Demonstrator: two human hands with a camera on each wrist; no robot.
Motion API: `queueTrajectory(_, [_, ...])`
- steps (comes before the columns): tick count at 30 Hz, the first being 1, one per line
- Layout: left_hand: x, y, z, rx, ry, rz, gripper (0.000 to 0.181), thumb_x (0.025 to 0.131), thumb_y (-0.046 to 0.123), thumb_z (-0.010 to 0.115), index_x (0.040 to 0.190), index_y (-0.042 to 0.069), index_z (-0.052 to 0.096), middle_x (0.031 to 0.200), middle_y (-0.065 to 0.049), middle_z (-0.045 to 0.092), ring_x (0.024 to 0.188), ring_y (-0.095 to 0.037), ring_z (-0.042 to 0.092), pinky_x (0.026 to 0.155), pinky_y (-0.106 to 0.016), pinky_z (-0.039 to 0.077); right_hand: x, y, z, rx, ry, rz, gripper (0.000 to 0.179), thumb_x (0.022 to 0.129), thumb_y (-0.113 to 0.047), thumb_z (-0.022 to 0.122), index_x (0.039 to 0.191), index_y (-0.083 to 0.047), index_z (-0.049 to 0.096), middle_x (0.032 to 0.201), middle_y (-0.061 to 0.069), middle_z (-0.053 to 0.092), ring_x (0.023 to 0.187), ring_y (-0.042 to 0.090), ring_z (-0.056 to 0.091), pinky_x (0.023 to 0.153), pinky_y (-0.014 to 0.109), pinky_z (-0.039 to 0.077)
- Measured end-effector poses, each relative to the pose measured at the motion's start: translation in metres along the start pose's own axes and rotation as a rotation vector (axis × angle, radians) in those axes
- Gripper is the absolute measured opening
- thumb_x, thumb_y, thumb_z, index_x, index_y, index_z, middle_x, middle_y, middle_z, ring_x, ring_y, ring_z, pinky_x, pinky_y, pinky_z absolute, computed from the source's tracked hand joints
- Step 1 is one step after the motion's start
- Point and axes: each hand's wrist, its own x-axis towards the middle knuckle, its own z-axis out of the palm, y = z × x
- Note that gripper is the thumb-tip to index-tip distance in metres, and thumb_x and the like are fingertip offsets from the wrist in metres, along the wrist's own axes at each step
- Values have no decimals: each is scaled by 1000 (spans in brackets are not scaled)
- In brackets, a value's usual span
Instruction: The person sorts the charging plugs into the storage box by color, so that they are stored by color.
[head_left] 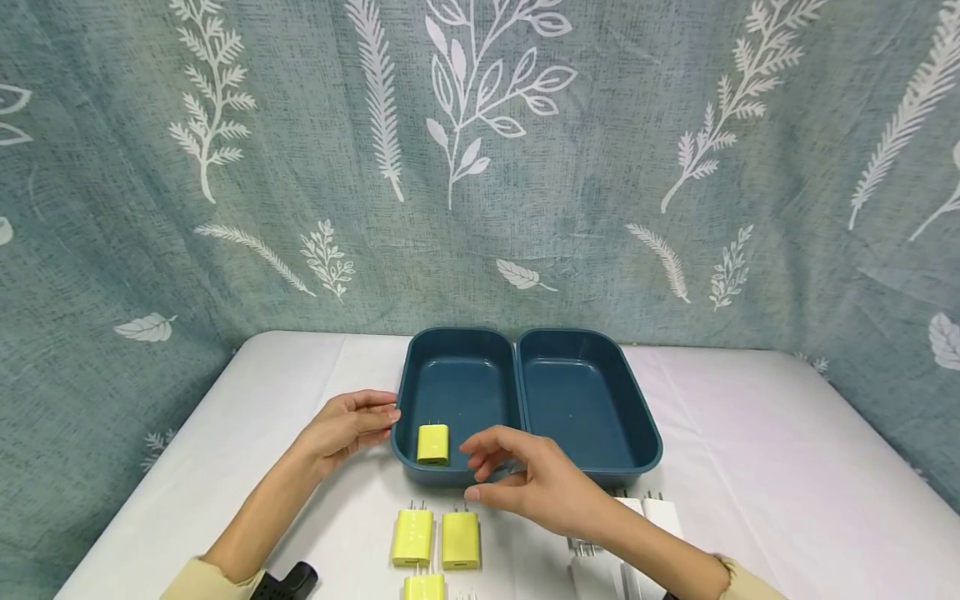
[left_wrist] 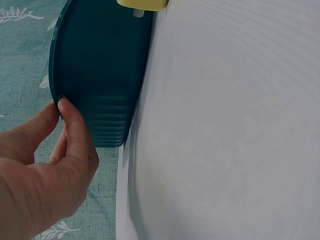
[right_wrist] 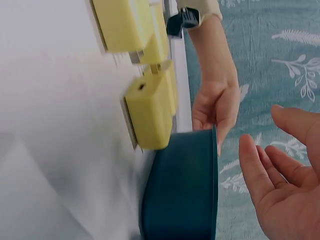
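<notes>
Two dark blue trays stand side by side, the left tray (head_left: pixel 480 392) and the right tray (head_left: pixel 577 408). My left hand (head_left: pixel 352 429) pinches the left tray's rim between thumb and fingers, at its left side; the left wrist view shows the fingertips on the edge. Inside the left tray, near its front left corner, lies one yellow charger plug (head_left: pixel 432 444). My right hand (head_left: pixel 532 483) hovers over the front edge between the trays, thumb and fingers apart, nothing between them. In front of the left tray lie yellow charger plugs (head_left: pixel 412 537), several in all.
White charger plugs (head_left: pixel 662 515) lie at the front right, partly hidden under my right forearm. A white cloth (head_left: pixel 750 467) covers the table. Behind it hangs a green curtain (head_left: pixel 600 208) with white leaf prints.
</notes>
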Motion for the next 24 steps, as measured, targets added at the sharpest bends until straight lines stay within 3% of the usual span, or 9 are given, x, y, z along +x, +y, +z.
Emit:
queueTrajectory(10, [2, 0, 1, 14, 12, -9, 42, 93, -1, 64, 131, -14, 50, 98, -6, 68, 80, -11, 66, 72, -22, 57, -30, 14, 11, 67, -57, 22, 36, 89, -17, 77, 120, -7, 64, 106, 13, 62, 95, 19, 63, 77, 29, 59])
queueTrajectory(14, [1, 0, 0, 20, 12, -3, 43, 93, -1, 64, 131, -14, 49, 98, -6, 68, 80, -11, 66, 73, -22, 57, -35, 25, 15, 91, -84, 23, 37, 89, -15, 77, 120, -3, 62, 106, 15, 61, 94, 18, 63, 76, 29, 59])
queueTrajectory(24, [0, -1, 0, 13, 14, -11, 42, 93, 0, 65, 131, -13, 51, 96, -5, 68, 79, -10, 66, 73, -22, 57, -36, 42, 25, 39, -143, 94, 43, 86, -19, 80, 124, -10, 60, 114, 4, 57, 98, 15, 57, 77, 22, 57])
